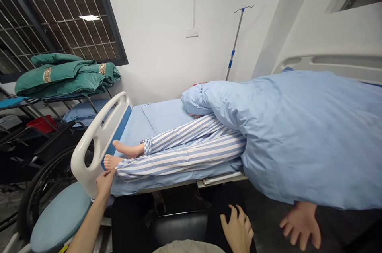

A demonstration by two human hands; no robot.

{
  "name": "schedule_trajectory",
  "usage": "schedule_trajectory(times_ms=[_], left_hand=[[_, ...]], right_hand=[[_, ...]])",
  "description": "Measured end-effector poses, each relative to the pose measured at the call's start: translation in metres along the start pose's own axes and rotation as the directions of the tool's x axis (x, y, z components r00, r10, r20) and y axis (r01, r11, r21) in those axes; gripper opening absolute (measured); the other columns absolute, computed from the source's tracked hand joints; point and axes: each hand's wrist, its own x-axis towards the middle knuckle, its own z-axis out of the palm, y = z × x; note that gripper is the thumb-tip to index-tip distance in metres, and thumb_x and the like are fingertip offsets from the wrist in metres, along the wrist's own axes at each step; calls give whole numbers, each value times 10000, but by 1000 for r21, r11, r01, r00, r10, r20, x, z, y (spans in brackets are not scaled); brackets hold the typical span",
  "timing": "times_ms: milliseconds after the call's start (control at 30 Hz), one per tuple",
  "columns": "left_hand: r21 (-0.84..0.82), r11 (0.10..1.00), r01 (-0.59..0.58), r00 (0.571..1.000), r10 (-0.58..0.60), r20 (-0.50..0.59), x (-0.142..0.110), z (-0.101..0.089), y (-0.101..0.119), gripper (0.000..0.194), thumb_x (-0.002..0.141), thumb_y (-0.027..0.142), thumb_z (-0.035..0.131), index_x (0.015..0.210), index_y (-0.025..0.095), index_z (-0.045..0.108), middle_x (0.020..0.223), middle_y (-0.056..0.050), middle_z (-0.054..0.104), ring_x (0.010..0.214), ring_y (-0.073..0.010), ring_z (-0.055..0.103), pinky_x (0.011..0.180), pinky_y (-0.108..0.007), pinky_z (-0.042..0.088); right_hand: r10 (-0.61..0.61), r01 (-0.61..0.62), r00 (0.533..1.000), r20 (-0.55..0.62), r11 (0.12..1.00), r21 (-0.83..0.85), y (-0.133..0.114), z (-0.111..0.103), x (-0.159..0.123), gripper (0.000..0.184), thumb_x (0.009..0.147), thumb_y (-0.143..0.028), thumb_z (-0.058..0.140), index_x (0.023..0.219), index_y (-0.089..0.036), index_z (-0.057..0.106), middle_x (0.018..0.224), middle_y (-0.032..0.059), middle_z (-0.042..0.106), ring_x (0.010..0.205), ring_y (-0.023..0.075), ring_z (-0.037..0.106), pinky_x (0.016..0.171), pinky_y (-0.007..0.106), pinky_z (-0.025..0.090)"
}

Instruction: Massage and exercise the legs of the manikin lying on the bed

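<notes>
A figure lies on the bed in blue-and-white striped trousers (185,157), bare feet (129,149) toward the footboard. My left hand (105,183) pinches the hem of the nearer trouser leg beside the near foot. On my dark-clad thigh rests my right hand (238,229), fingers spread and holding nothing. A light blue quilt (298,125) covers the figure from the thighs up, bunched on the right side of the bed. From under its near edge hangs the figure's hand (303,225), palm showing and fingers apart.
A white footboard (86,145) closes the bed's left end, with a round blue stool (61,217) and a wheelchair wheel (38,189) beside it. Folded green bedding (65,78) lies on a rack by the window. An IV pole (235,46) stands behind the bed.
</notes>
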Motion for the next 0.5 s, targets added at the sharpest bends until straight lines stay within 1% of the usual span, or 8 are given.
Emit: schedule_trajectory(times_ms=[33, 100, 167, 267, 300, 367, 433, 500], left_hand=[[22, 1000, 6, 1000, -6, 7, -2, -1, 1, 368, 631, 448, 580, 782, 116, 627, 567, -48, 591, 637, -239, 561, 596, -333, 426], [62, 998, -9, 999, 6, 36, -6, 3, 10, 346, 657, 426, 564, 838, 137, 622, 626, -43, 613, 704, -247, 573, 642, -331, 425], [59, 995, -85, 991, 79, 107, -7, 15, 27, 297, 686, 390, 546, 862, 163, 621, 669, -30, 625, 748, -231, 578, 693, -317, 426], [3, 985, -172, 957, 167, 236, -2, 38, 58, 230, 705, 338, 565, 832, 157, 628, 674, -16, 621, 763, -199, 578, 759, -298, 426], [-7, 984, -180, 949, 175, 263, 2, 45, 68, 234, 714, 339, 574, 831, 143, 625, 686, -17, 619, 765, -192, 576, 768, -303, 429], [-4, 988, -157, 950, 152, 272, 11, 57, 82, 281, 750, 377, 565, 863, 124, 607, 768, -23, 616, 780, -173, 569, 761, -324, 447], [-3, 992, -126, 955, 122, 270, 18, 67, 90, 320, 798, 410, 514, 932, 127, 579, 883, -33, 602, 803, -149, 563, 746, -332, 466], [-8, 995, -97, 959, 95, 267, 22, 81, 98, 329, 818, 420, 485, 967, 138, 563, 928, -33, 590, 814, -139, 564, 726, -321, 477]], right_hand=[[21, -21, 1000, 11, 1000, -14, -1, 0, 4, 454, 760, -382, 392, 1151, -169, 485, 1268, 129, 416, 1112, 318, 410, 816, 426, 380], [90, -89, 995, 37, 995, -34, -4, 2, 15, 525, 749, -425, 409, 1202, -160, 434, 1277, 151, 403, 1106, 339, 409, 805, 443, 375], [166, -163, 984, 63, 986, -42, -7, 5, 28, 576, 747, -466, 406, 1228, -148, 399, 1247, 177, 422, 1064, 346, 437, 772, 450, 379], [237, -232, 968, 86, 971, -67, -13, 8, 43, 618, 752, -496, 397, 1248, -128, 372, 1196, 201, 452, 999, 350, 476, 734, 449, 379], [247, -241, 965, 85, 967, -84, -15, 8, 45, 624, 755, -496, 397, 1251, -118, 367, 1185, 206, 455, 987, 353, 482, 728, 447, 379], [252, -242, 965, 70, 963, -121, -20, 9, 48, 621, 765, -485, 392, 1251, -99, 367, 1177, 216, 457, 972, 357, 490, 719, 439, 379], [230, -220, 972, 43, 963, -158, -23, 9, 47, 607, 780, -473, 376, 1251, -90, 369, 1177, 223, 458, 958, 355, 498, 712, 432, 380], [197, -189, 980, 18, 963, -193, -25, 9, 46, 602, 785, -466, 375, 1252, -85, 371, 1175, 232, 463, 942, 350, 508, 713, 430, 378]])
